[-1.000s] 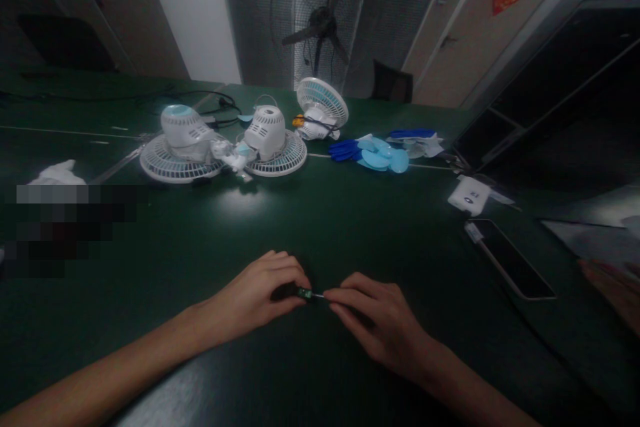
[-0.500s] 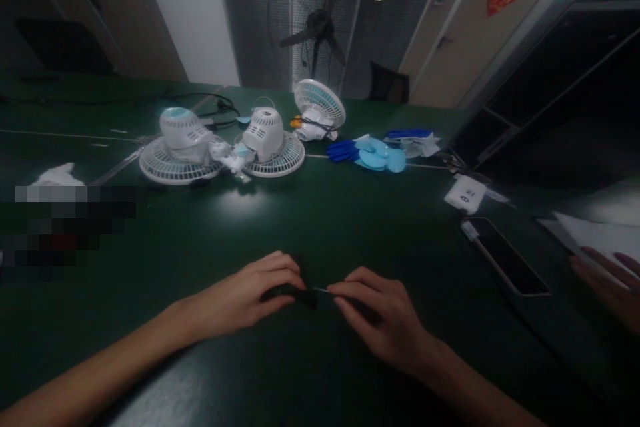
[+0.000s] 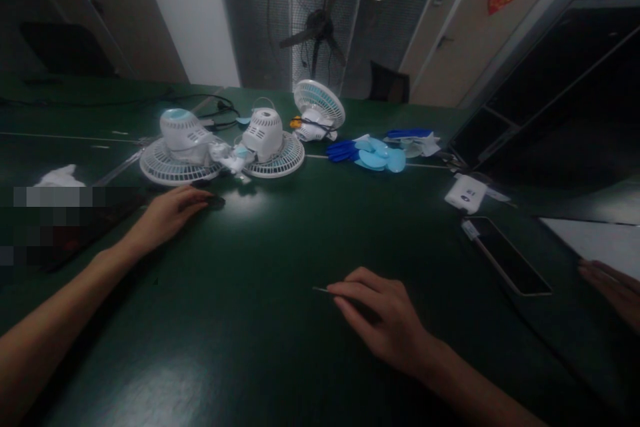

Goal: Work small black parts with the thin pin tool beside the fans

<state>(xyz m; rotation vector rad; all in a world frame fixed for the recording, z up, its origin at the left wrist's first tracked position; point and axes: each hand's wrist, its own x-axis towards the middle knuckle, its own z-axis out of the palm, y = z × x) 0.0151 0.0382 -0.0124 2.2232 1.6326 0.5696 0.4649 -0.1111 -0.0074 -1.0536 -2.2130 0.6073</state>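
Note:
My left hand reaches out over the table in front of the left fan. Its fingertips close on a small dark object, whose kind I cannot make out; the fingers cover part of it. My right hand rests low in the middle with thumb and fingers pinched. From its fingertips a thin metal shaft points left, and the rest of that tool is hidden in the hand. Just beyond my left hand, two white fans, the left one and the right one, lie grille down.
Behind them sits another small fan. Light blue fan blades and blue gloves lie at the back. On the right are a white box, a phone and another person's hand by a white sheet.
My left hand has moved away from my right hand, forward and left toward the fans. My right hand keeps its place with the thin tool. The other person's hand has shifted slightly.

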